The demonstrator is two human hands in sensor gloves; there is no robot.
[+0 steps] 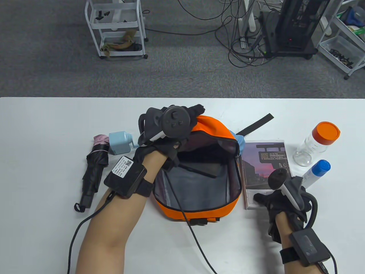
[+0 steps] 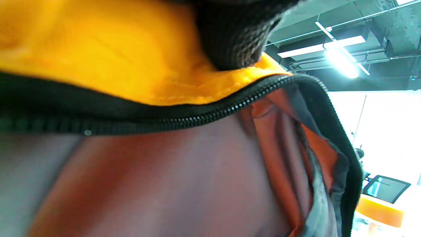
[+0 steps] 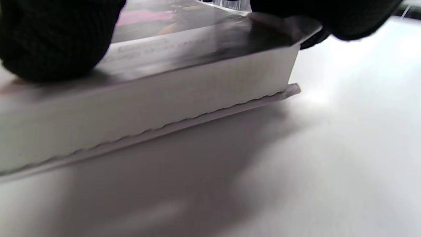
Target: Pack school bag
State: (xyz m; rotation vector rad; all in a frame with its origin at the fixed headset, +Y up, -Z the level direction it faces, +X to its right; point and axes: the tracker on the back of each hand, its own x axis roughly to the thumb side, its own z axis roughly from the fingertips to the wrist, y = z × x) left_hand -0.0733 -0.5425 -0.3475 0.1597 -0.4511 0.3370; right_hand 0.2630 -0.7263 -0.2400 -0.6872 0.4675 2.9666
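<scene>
An orange school bag (image 1: 225,202) lies open at the table's middle, with a dark flat item (image 1: 204,168) inside. My left hand (image 1: 182,122) grips the bag's upper flap and holds it up; in the left wrist view a gloved finger (image 2: 236,36) presses on the orange cloth (image 2: 115,56) above the zipper. A book (image 1: 263,165) with a purple sunset cover lies right of the bag. My right hand (image 1: 273,199) rests on the book's near end. In the right wrist view my fingers (image 3: 56,39) sit on the book's cover (image 3: 184,46).
A folded black umbrella (image 1: 94,171) and a light blue bottle (image 1: 119,142) lie left of the bag. A clear jar with an orange lid (image 1: 318,142) and a white tube with a blue cap (image 1: 316,171) lie at the right. A black strap (image 1: 256,123) runs behind the bag.
</scene>
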